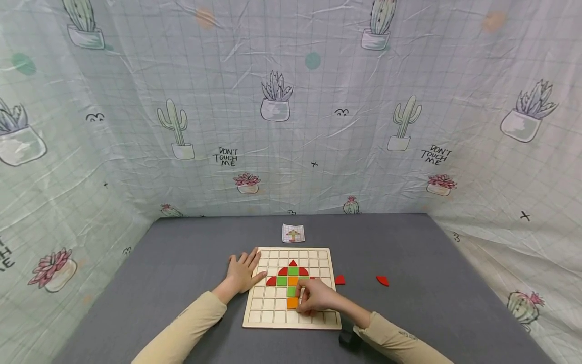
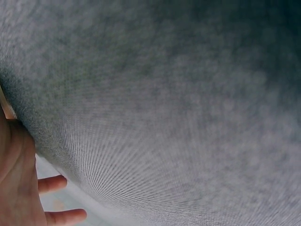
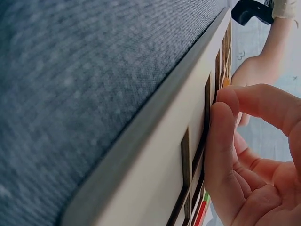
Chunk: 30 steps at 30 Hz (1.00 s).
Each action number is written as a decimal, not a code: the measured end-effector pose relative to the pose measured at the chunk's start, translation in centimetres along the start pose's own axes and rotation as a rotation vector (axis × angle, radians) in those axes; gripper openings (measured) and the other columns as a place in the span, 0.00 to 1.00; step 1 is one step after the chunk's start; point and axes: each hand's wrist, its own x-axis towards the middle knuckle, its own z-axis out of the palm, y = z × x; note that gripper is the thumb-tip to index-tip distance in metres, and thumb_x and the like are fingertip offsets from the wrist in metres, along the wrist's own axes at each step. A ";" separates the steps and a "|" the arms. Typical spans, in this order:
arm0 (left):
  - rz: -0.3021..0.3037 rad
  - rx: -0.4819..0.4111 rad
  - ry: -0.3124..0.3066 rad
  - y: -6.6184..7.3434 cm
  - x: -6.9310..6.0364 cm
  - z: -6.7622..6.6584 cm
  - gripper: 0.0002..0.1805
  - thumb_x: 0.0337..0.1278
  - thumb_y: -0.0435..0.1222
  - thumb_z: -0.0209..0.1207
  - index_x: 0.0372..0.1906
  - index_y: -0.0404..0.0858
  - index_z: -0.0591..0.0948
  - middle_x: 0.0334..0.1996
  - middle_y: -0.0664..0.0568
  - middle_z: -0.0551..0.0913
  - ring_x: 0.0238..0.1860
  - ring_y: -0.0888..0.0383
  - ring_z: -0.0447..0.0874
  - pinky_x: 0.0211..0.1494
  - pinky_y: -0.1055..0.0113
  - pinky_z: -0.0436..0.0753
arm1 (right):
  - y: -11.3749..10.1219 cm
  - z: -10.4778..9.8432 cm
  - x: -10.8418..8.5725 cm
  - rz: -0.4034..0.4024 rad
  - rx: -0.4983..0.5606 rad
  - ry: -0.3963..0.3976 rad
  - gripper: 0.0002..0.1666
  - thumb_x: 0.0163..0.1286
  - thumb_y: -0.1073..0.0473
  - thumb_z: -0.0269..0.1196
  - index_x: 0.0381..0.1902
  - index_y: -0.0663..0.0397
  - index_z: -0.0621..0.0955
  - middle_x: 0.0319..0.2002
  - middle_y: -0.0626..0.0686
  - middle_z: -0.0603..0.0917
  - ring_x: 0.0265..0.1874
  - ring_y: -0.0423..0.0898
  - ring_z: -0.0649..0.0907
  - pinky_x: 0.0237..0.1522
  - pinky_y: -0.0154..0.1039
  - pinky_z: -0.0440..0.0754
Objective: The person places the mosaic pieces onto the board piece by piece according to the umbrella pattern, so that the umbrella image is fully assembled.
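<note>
On the grey table lies a wooden grid board with a figure of red, green and orange tiles in its cells. My right hand is over the lower middle of the board, thumb and index finger curled together at the right edge of an orange square tile, pinching it there. In the right wrist view the fingertips of the right hand meet, and a bit of orange shows just beyond them. My left hand rests on the board's left edge with its fingers spread; the left wrist view catches part of the left hand.
Right of the board lie a red tile and a red quarter-round tile. Behind it is a small pattern card. A black object sits by my right wrist. A cactus-print curtain surrounds the table.
</note>
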 end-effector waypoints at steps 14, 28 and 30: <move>0.005 -0.050 -0.007 0.0 -0.1 -0.3 0.37 0.58 0.62 0.36 0.67 0.44 0.58 0.68 0.52 0.58 0.58 0.49 0.65 0.44 0.47 0.66 | 0.2 0.0 0.0 0.006 0.036 -0.001 0.11 0.48 0.69 0.66 0.29 0.63 0.75 0.14 0.57 0.80 0.10 0.43 0.77 0.14 0.35 0.75; -0.001 -0.060 -0.010 -0.2 0.1 0.0 0.37 0.59 0.62 0.36 0.67 0.44 0.58 0.68 0.53 0.57 0.57 0.50 0.65 0.43 0.47 0.65 | 0.3 0.1 0.3 0.001 0.014 -0.007 0.09 0.50 0.69 0.64 0.30 0.62 0.75 0.14 0.55 0.80 0.10 0.42 0.77 0.14 0.33 0.75; 0.001 -0.037 -0.003 -0.1 0.3 0.6 0.38 0.58 0.63 0.34 0.68 0.45 0.57 0.68 0.53 0.57 0.56 0.51 0.65 0.43 0.47 0.66 | 0.5 0.1 0.1 -0.001 0.031 -0.011 0.09 0.51 0.69 0.64 0.30 0.62 0.75 0.14 0.55 0.80 0.10 0.42 0.77 0.15 0.34 0.76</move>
